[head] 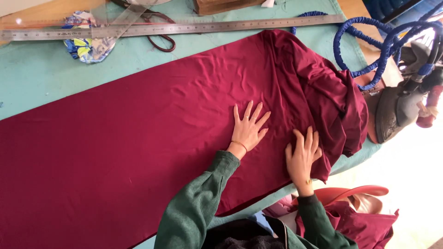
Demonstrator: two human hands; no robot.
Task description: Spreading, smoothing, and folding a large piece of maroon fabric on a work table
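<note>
Both hands lie open, palms down, on the cloth [138,138] at lower centre: the left hand [248,129] flat with fingers spread, the right hand [303,157] beside it at the edge of the bunched folds. The cloth's long left stretch lies smooth on the bench [41,83]; the right end is heaped and unsmoothed. Farther right sits an iron [397,110]; along the top edge, a ruler [184,28] and scissors [161,39].

I see bright, even daylight; the floor [415,184] at 4 o'clock is blown out white. Shadows are soft, focus is sharp, and the steel ruler [175,28] at 12 o'clock bows slightly.
</note>
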